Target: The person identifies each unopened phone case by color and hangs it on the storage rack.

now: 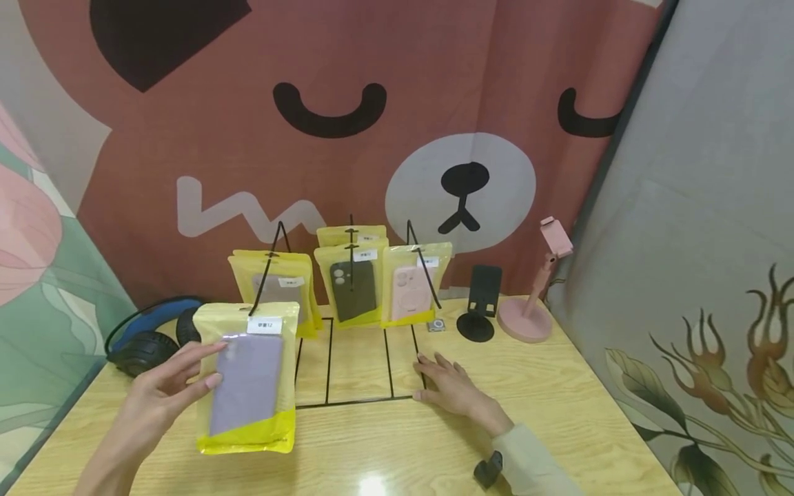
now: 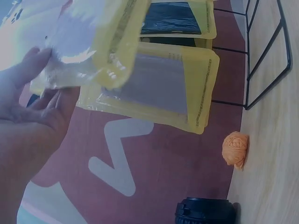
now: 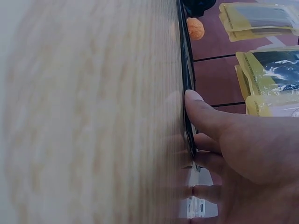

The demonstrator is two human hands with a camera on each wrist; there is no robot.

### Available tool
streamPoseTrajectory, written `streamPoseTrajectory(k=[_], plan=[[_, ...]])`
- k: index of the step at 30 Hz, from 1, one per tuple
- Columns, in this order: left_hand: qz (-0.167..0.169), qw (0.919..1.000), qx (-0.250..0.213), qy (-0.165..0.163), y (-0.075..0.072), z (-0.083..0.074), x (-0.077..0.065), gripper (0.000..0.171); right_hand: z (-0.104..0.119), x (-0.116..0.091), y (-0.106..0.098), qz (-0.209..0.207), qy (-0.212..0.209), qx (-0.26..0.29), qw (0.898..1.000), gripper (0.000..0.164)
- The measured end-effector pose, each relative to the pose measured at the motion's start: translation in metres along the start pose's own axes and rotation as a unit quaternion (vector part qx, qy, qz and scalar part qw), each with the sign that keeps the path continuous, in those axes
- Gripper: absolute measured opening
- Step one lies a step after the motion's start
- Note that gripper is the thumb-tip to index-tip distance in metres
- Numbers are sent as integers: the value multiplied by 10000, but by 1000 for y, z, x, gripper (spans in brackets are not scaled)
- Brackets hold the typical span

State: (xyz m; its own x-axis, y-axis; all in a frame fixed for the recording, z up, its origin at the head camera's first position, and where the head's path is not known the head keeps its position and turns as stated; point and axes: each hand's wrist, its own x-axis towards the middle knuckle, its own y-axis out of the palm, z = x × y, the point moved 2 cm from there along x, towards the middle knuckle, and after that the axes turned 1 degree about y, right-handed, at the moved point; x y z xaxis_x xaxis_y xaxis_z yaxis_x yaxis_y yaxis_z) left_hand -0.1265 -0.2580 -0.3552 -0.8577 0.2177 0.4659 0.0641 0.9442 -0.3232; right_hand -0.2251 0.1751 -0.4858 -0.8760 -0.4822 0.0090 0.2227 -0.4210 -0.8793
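In the head view my left hand pinches the left edge of a yellow-edged clear pouch, thumb in front. A purple phone case shows inside, under a white label. The pouch's top meets the front end of a black hook on a wire display rack. Behind it, another pouch hangs on the same hook line. My right hand rests with fingers spread over the rack's front right base corner; in the right wrist view its thumb touches the base wire.
Pouches with a dark case and a pink case hang on the other hooks. Headphones lie at left. A black phone stand and a pink stand are at right. An orange yarn ball sits behind the rack.
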Motion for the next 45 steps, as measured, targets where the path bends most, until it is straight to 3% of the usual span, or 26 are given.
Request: streamPoseTrajectory(k=[2,7,10,20,30,37,45], plan=[[149,9997,60,158,1,1,-1,47,0,0,0,-6,-16,-1,10000,62],[562,9959,-333,633,2,3,-6,49,-1,0,-1,-12,-21,-10,10000,63],[682,9942,-452,700,1,0,-10,50,-1,-1,-1,-7,-36,-3,10000,62],[-176,9991,381,-60,5,-1,-1,46,-1,-3,2,27,-15,41,10000,63],[-198,9990,383,-149,11,8,-1,45,-1,-1,1,16,-43,40,10000,64],[-348,9950,724,-592,8,11,-5,44,0,-1,0,21,3,-10,10000,63],[-479,9929,850,-681,14,17,15,46,1,-1,-1,30,-31,16,10000,62]])
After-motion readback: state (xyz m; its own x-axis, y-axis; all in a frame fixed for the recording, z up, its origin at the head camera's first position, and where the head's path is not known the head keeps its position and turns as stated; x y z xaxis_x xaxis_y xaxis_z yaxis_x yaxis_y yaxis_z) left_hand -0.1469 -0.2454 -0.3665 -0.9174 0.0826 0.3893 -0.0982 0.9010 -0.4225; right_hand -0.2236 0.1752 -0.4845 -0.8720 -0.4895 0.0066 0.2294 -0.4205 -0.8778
